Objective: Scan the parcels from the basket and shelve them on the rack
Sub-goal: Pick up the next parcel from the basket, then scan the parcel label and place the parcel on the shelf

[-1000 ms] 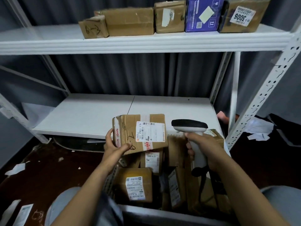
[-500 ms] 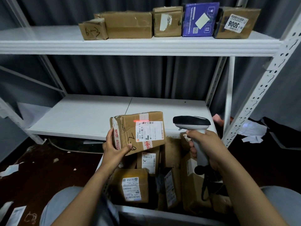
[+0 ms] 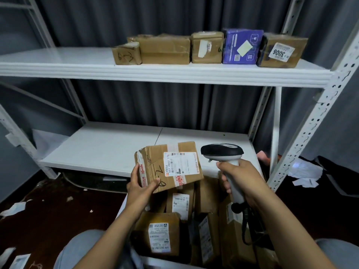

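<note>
The handle of the scanner [image 3: 221,153] is covered by the right hand [image 3: 241,181]. The basket [image 3: 159,262] is mostly hidden by parcels [image 3: 158,235] and cut off below.

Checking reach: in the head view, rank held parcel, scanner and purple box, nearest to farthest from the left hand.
1. Held parcel: in the left hand.
2. Scanner: to its right, in the right hand.
3. Purple box: upper shelf, far back right.

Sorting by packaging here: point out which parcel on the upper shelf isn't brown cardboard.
The purple box, fourth from the left in the row of five on the upper shelf. The other four are brown cardboard.
</note>
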Demonstrator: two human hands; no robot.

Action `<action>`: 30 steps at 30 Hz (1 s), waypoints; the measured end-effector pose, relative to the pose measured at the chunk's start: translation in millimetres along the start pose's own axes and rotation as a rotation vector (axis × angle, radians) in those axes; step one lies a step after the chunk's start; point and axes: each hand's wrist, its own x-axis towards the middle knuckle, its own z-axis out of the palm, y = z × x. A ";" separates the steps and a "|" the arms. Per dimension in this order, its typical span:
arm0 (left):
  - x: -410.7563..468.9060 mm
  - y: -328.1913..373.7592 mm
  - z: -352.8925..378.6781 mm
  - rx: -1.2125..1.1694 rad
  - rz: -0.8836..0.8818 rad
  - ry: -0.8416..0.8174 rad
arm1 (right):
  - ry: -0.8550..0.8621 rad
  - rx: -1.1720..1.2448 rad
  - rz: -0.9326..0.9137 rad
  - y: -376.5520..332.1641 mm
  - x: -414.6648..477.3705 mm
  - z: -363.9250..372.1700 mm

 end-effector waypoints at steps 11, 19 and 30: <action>16.7 97.9 -58.0 -0.449 -0.046 0.113 | -0.052 -0.183 -0.300 -109.8 22.8 57.8; 42.6 181.9 -113.4 -0.645 0.030 0.344 | -0.026 -0.303 -0.466 -194.9 48.4 86.1; 127.2 251.3 -153.4 -0.769 -0.018 0.611 | -0.032 -0.256 -0.512 -248.7 91.0 128.1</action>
